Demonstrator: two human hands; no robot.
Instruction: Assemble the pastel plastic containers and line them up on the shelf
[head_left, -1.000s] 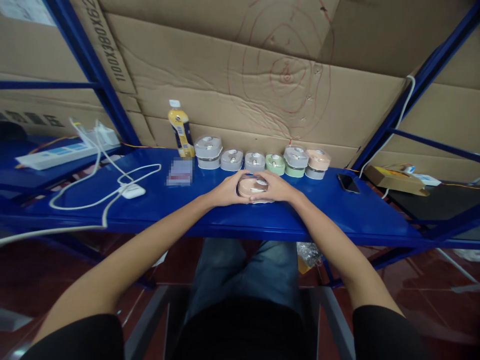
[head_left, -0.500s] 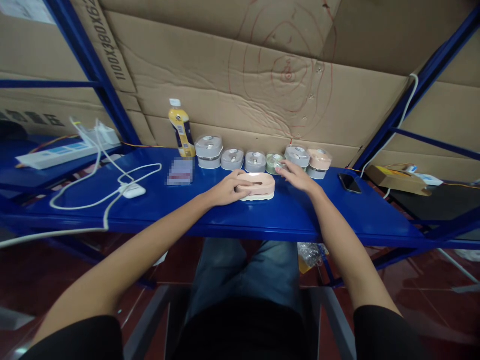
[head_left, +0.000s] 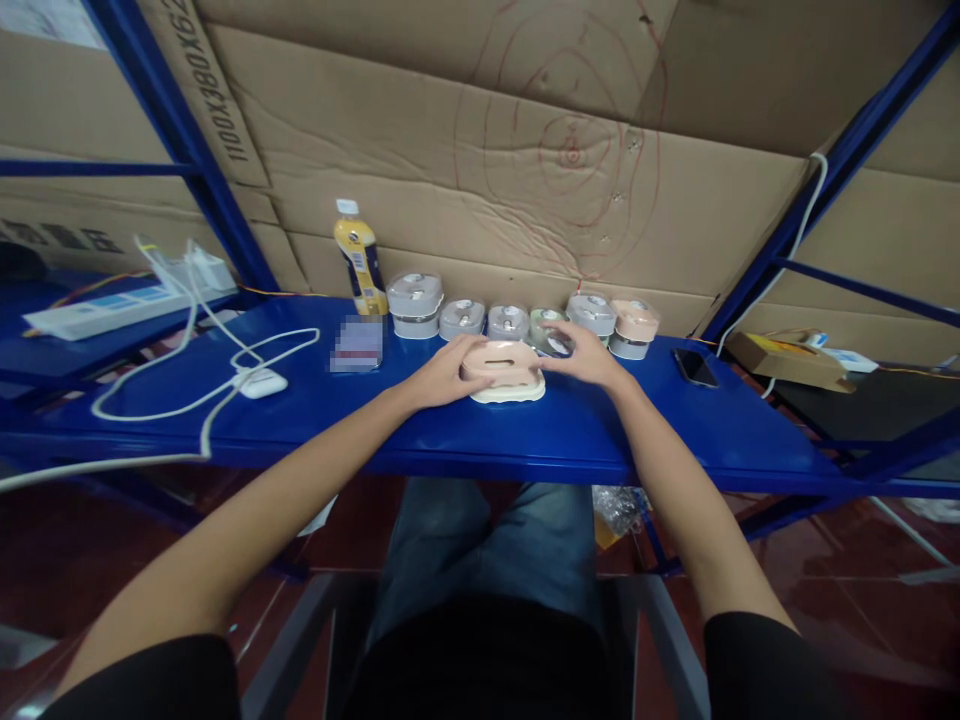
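A pale pink oval box with a slot in its top (head_left: 504,362) sits at the middle of the table, above a cream base with a wavy rim (head_left: 510,394). My left hand (head_left: 448,374) grips its left end, thumb along the front and fingers behind. On the other side, my right hand (head_left: 585,358) is curved with thumb and fingers apart. The right thumb reaches the box's right end; whether it touches I cannot tell. Just behind those fingers stands a green lidded container (head_left: 551,330), partly hidden.
Along the back stand grey lidded containers (head_left: 415,302) and a pink-topped one (head_left: 634,325). At left are a yellow drink bottle (head_left: 360,258), a blurred packet (head_left: 357,344), and a white cable with its charger (head_left: 259,382). A phone (head_left: 695,367) lies at right.
My right hand has moved left and down from the green container to the right end of the pink box. The pink box now looks tilted over its cream base, with my left hand still on it.
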